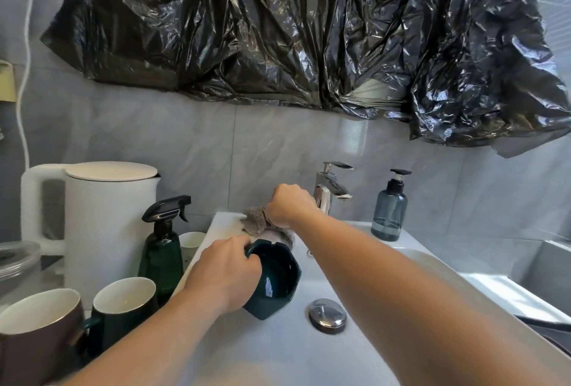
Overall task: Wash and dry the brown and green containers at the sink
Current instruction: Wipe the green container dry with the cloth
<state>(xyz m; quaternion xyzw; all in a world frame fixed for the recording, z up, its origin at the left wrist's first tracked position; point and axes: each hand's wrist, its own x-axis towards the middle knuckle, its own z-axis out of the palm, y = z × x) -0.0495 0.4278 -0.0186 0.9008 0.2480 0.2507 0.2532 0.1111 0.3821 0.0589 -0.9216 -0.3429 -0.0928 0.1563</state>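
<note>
My left hand (224,276) grips the rim of a dark green container (275,280), tilted over the white sink basin (278,348) with its opening facing me. Beyond it, my right hand (289,205) is closed on a grey cloth (258,222) that lies on the sink's back left rim, just left of the chrome faucet (329,192). A brown mug (37,333) with a cream inside stands on the counter at the bottom left. A dark green mug (123,308) stands beside it.
A white kettle (102,218), a green spray bottle (162,246) and a small white cup (191,243) crowd the counter left of the sink. A blue-grey soap dispenser (389,209) stands right of the faucet. The chrome drain plug (327,314) sits in the basin. Black plastic sheeting (309,30) covers the wall above.
</note>
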